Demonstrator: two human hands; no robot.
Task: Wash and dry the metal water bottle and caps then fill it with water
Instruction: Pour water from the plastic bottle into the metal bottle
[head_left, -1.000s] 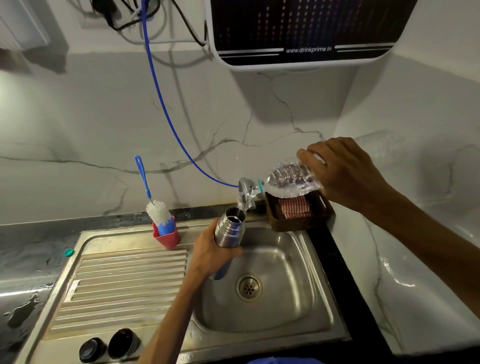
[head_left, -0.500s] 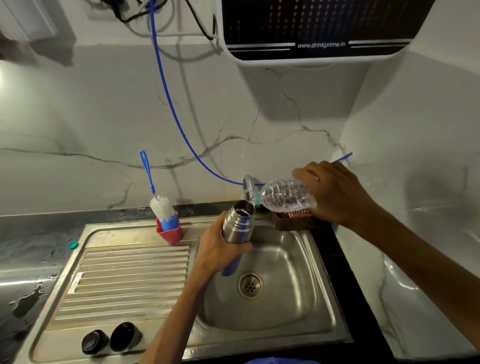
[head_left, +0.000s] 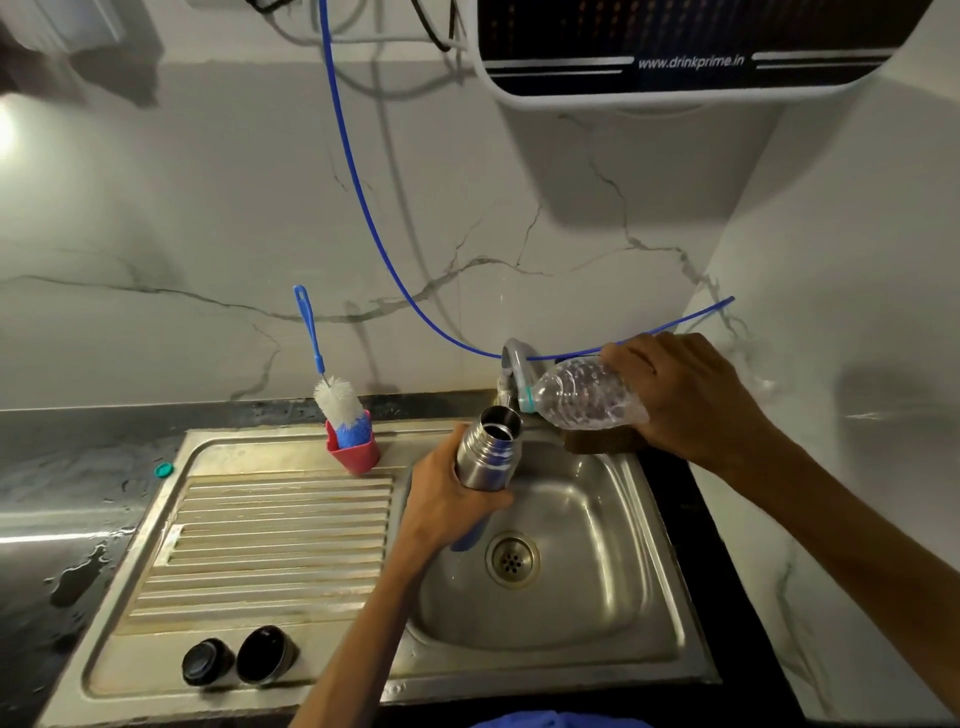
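Hands over sink basin (head_left: 597, 597). L hand (head_left: 447, 499) grips metal bottle (head_left: 488, 449), mouth open, tilted toward tap. R hand (head_left: 691, 395) grips clear plastic bottle (head_left: 587, 395), held approx. horizontal, neck just above metal bottle's mouth. Two caps (head_left: 239, 659) on drainboard, near front edge.

Both forearms come in from the bottom edge bare, with no sleeve, cuff or watch showing along their visible length. The left hand (head_left: 447, 499) and the right hand (head_left: 685, 395) wear no gloves, and no ring shows on any visible finger, though the dim light makes small details hard to judge. At the very bottom edge, between the arms, sits a strip of blue fabric (head_left: 550, 721), possibly part of the person's clothing.
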